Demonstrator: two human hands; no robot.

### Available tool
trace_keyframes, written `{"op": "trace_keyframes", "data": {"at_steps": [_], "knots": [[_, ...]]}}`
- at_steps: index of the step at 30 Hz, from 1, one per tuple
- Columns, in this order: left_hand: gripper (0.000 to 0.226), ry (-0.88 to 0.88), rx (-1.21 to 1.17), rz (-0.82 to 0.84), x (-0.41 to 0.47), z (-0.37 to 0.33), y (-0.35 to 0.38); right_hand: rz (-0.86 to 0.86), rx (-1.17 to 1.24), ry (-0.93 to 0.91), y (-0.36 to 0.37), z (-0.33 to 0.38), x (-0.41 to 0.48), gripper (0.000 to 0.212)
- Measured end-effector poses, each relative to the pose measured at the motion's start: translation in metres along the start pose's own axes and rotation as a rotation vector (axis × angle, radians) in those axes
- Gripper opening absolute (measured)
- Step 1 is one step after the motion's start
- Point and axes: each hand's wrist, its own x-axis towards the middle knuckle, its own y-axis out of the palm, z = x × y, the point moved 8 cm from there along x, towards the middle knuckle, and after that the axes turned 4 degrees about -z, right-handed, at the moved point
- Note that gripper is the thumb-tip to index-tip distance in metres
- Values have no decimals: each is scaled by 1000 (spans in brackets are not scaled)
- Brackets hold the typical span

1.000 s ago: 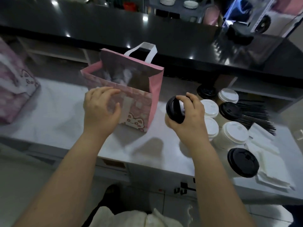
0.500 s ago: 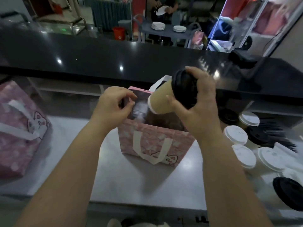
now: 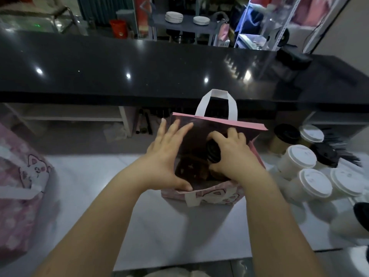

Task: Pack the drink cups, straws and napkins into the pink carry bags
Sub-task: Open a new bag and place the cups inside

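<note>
Right hand (image 3: 231, 154) grasps a black-lidded cup (image 3: 213, 154) inside the open pink bag (image 3: 211, 194); left hand (image 3: 165, 156), fingers straight, presses the bag's left wall.

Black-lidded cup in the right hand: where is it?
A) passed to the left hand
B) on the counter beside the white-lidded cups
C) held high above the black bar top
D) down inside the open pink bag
D: the right hand grips the cup by its black lid inside the bag, whose mouth the left hand spreads open.
</note>
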Motion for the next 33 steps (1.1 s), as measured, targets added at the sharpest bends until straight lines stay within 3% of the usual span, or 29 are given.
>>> {"op": "trace_keyframes", "data": {"at_steps": [6, 11, 22, 27, 31, 33], "knots": [[142, 62, -63, 17, 1, -8, 0, -12, 216, -19, 22, 25, 15, 72], [136, 50, -115, 9, 3, -6, 1, 84, 261, -23, 50, 28, 10, 68], [130, 49, -160, -67, 3, 10, 7, 285, 10, -130, 96, 39, -4, 71], [123, 39, -162, -104, -1, 12, 8, 332, 2, -107, 105, 36, -4, 70], [101, -39, 12, -170, -2, 7, -7, 452, 0, -128, 95, 35, -3, 72], [84, -73, 164, -260, -3, 0, -24, 427, 41, -134, 71, 35, 0, 75]]}}
